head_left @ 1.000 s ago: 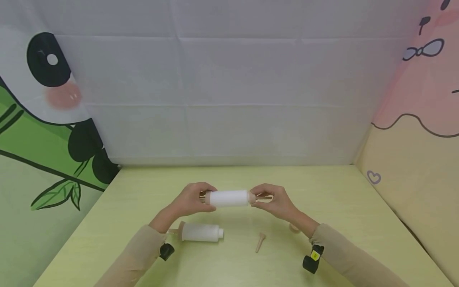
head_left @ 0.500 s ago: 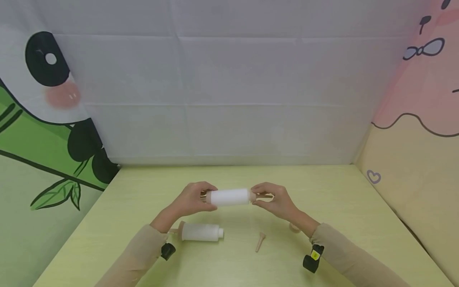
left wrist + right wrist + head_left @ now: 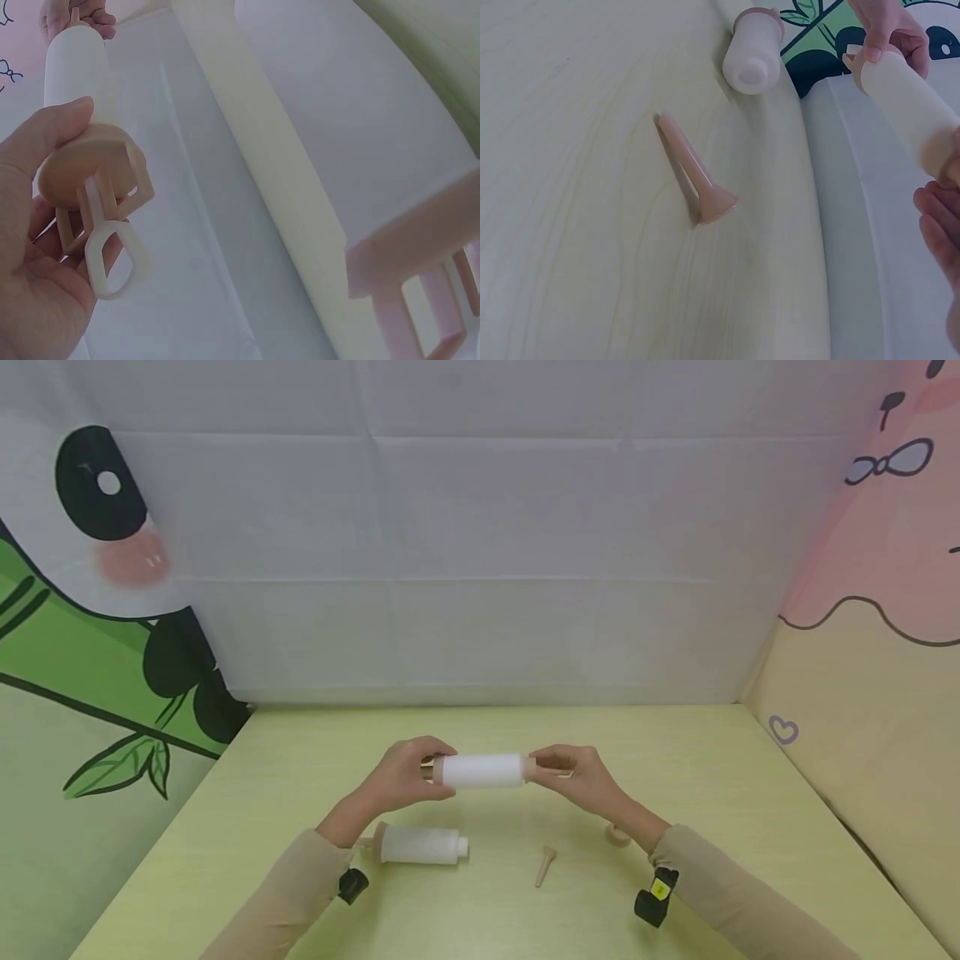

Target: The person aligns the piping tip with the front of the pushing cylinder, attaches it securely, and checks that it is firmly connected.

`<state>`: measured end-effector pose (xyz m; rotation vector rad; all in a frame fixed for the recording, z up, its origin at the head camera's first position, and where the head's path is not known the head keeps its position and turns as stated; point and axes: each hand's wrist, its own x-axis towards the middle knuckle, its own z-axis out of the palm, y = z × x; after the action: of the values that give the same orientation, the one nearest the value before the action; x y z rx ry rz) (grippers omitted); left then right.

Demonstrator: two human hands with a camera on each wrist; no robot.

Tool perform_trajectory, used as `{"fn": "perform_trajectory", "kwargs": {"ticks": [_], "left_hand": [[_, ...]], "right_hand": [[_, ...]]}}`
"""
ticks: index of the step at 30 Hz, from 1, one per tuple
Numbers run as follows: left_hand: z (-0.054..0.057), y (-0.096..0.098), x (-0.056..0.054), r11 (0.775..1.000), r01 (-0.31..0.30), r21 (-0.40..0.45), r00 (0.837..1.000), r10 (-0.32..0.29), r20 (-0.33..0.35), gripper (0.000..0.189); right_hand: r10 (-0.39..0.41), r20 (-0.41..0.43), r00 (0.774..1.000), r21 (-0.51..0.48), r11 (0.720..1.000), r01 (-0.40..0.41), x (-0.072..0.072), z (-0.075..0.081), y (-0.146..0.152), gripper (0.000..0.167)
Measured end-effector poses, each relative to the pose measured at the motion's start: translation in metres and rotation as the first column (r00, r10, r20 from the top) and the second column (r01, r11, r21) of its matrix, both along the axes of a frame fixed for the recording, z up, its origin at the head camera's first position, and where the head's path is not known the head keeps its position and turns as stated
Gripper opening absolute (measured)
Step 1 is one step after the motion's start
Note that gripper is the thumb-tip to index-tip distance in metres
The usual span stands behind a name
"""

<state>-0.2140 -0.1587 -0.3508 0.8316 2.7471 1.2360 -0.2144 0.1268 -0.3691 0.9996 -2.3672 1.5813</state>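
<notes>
Because both its ends are held, the white tube is level and up off the table. The left hand pinches it around the base, thumb on one side and fingers on the other. The right hand pinches the small tip at the other end. It looks as if the step now is working on that tip, but it is hard to tell if it is being put on, turned or just held. The next move seems to call for a still left hand and a small, soft twist or push from the right one, so the tip stays straight. The tube is long, round and smooth. Its base is a flat tan disc with loops sticking out, one of them paler than the others. The tip is tan too. Nearer the front than the tube, and toward its left end, a spare lies on its side. Below the tube's right end lies a thin peg, wide end toward the tube. Farther right of the tube is a little cap, or something like one, partly hidden.
</notes>
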Motion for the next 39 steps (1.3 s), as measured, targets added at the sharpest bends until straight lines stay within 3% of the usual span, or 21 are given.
{"fn": "perform_trajectory", "kwargs": {"ticks": [4, 8, 14, 25, 34, 39], "left_hand": [[0.0000, 0.0013, 0.0003, 1.000, -0.003, -0.004, 0.999, 0.003, -0.032, 0.039], [-0.0022, 0.0020, 0.0005, 1.000, 0.010, 0.005, 0.998, -0.010, -0.065, 0.039], [-0.0015, 0.0039, 0.0019, 1.000, 0.028, 0.010, 0.995, -0.026, -0.098, 0.040], [-0.0018, 0.0046, 0.0030, 0.999, 0.021, 0.044, 0.998, -0.019, -0.061, 0.040], [-0.0004, 0.0044, 0.0022, 0.999, 0.013, 0.052, 0.998, -0.010, -0.064, 0.040], [0.0001, 0.0049, 0.0032, 0.999, 0.019, 0.051, 0.997, -0.014, -0.081, 0.040]], "right_hand": [[-0.024, 0.043, 0.999, 0.002, 1.000, 0.024, -0.0002, -0.0004, -0.0008, 0.021], [-0.030, 0.135, 0.990, -0.009, 0.999, 0.031, -0.0013, -0.0015, -0.0013, 0.021], [0.007, 0.245, 0.969, -0.028, 1.000, -0.001, -0.0029, -0.0008, -0.0006, 0.020], [0.030, 0.166, 0.986, -0.019, 0.999, -0.027, 0.0001, -0.0006, 0.0026, 0.024], [0.010, 0.206, 0.978, -0.028, 1.000, -0.004, 0.0011, 0.0023, 0.0030, 0.024], [-0.003, 0.174, 0.985, 0.006, 1.000, 0.002, 0.0005, 0.0031, 0.0027, 0.021]]}}
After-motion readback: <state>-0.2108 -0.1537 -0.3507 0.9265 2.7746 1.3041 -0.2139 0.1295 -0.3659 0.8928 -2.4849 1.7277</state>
